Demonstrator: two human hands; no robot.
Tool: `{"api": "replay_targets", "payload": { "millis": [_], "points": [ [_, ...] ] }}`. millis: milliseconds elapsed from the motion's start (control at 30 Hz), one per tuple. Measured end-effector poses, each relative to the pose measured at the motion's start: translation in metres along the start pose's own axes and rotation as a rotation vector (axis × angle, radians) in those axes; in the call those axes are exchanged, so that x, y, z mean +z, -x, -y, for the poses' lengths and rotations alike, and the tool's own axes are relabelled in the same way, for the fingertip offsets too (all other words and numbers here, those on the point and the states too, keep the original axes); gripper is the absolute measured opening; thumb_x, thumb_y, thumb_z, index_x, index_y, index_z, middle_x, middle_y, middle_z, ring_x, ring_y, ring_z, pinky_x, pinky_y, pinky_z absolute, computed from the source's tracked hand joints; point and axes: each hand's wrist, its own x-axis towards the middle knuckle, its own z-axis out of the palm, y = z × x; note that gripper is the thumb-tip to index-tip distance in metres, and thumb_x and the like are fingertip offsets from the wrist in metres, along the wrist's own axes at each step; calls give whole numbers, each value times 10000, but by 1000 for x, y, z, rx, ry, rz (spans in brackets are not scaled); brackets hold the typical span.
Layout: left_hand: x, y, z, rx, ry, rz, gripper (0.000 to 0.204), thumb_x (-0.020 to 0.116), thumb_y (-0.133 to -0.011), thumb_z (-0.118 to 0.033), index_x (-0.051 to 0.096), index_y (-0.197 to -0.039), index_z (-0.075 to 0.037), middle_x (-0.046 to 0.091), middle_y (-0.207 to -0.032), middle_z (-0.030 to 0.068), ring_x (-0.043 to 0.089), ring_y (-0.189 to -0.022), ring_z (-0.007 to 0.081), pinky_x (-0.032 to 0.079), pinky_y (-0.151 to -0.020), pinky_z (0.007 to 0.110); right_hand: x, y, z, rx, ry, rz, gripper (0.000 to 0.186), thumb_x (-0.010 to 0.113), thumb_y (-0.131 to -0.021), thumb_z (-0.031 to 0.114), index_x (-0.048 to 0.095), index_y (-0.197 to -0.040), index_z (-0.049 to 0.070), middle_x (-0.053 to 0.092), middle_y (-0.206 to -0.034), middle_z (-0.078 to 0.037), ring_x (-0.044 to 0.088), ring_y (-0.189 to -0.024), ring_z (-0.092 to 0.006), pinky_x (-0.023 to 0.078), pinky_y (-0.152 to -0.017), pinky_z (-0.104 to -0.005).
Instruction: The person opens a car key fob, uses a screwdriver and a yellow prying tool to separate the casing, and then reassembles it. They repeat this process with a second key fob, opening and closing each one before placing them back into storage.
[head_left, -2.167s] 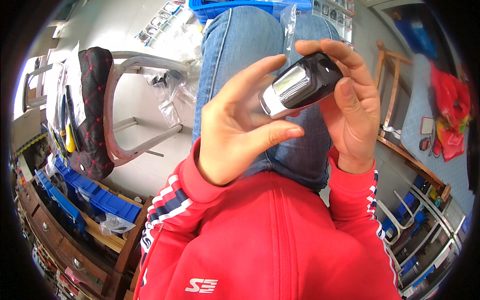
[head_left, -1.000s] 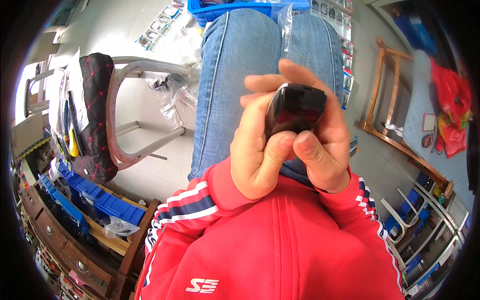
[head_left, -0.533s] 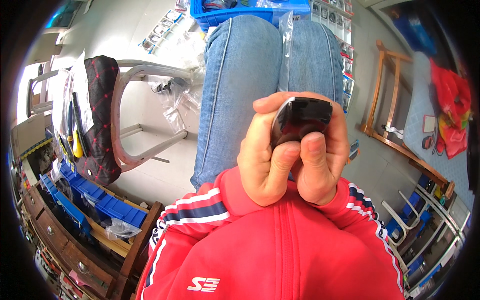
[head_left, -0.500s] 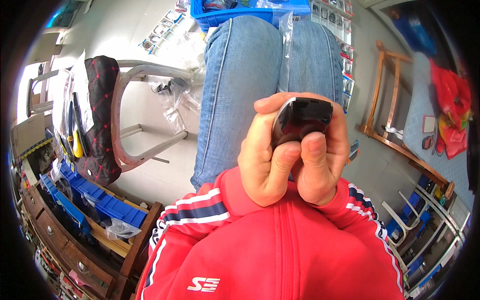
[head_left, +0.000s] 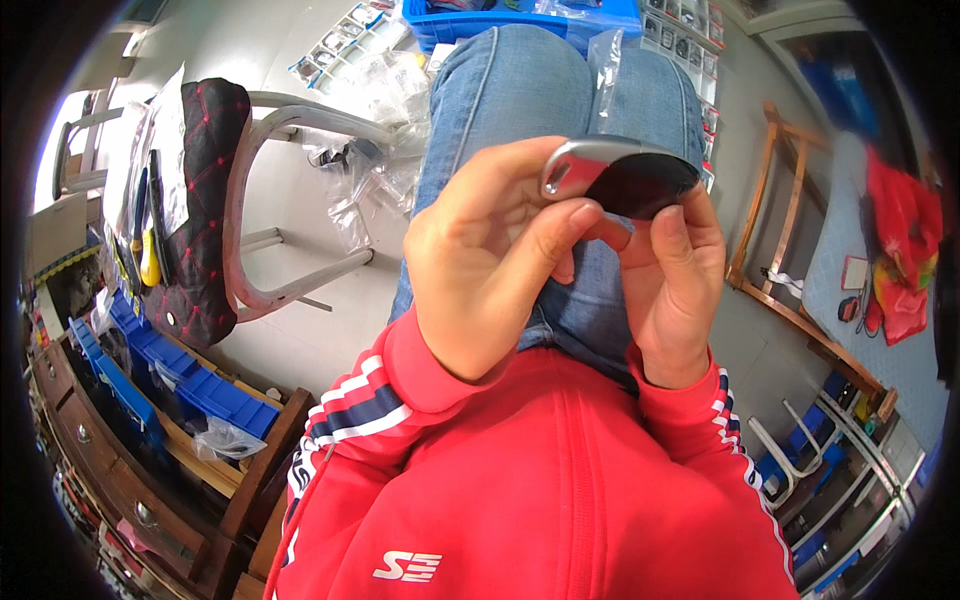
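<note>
Both my hands hold a small, smooth device [head_left: 640, 185] over my thighs. It has a rounded silver end and a glossy black face; its exact kind I cannot make out. My left hand [head_left: 470, 250] grips the silver end, thumb below and fingers behind. At the black end, my right hand [head_left: 682, 280] is closed on it with the thumb at its lower edge, while some fingers are hidden behind. A narrow clear plastic bag [head_left: 606, 75] lies on my jeans [head_left: 500, 100], just beyond the device.
On the left stands a metal-framed stool [head_left: 240, 190] with a black quilted seat, bearing papers and a yellow-handled tool [head_left: 151, 262]. A blue bin [head_left: 425, 30] sits beyond my knees, beside clear bags [head_left: 385, 95]. Wooden drawers [head_left: 110, 470] are lower left; a wooden frame [head_left: 755, 190] is right.
The device has turned from end-on to sideways, so its silver end now shows at the left. My hands have moved apart and slightly up, the left one shifting left.
</note>
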Motion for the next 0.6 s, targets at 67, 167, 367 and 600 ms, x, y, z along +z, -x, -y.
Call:
{"api": "replay_targets", "payload": {
  "millis": [67, 167, 367, 600],
  "points": [
    [0, -1, -1, -54, 55, -17, 242, 576, -795, 27, 514, -1026, 69, 617, -833, 95, 522, -601, 65, 404, -478, 174, 1, 3, -1, 21, 11, -26, 213, 526, -865, 134, 501, -1002, -27, 574, -1022, -173, 582, -921, -240, 493, -805, -387],
    [0, -2, 0, -46, 124, -35, 225, 584, -797, 7, 528, -1005, 73, 617, -819, 90, 524, -603, 65, 404, -476, 175, 3, 7, -1, 23, 64, -46, 249, 494, -882, 184, 493, -1016, -26, 582, -1001, -170, 595, -896, -255, 501, -784, -383],
    [-10, -5, 1, -26, 63, 19, 216, 569, -795, 31, 550, -1010, 44, 606, -787, 56, 521, -583, 59, 399, -481, 172, 4, 6, -3, -54, 139, -14, 275, 477, -893, 168, 466, -1057, -53, 585, -971, -192, 612, -847, -271, 497, -785, -375],
    [-11, -1, 11, 205, -85, 139, 281, 544, -729, 122, 562, -998, 45, 578, -931, 124, 559, -862, 160, 451, -737, 255, -1, -4, 4, -170, 126, 219, 506, 467, -896, 215, 274, -1288, -41, 501, -1117, -226, 550, -967, -231, 466, -811, -321]
  ]
}}
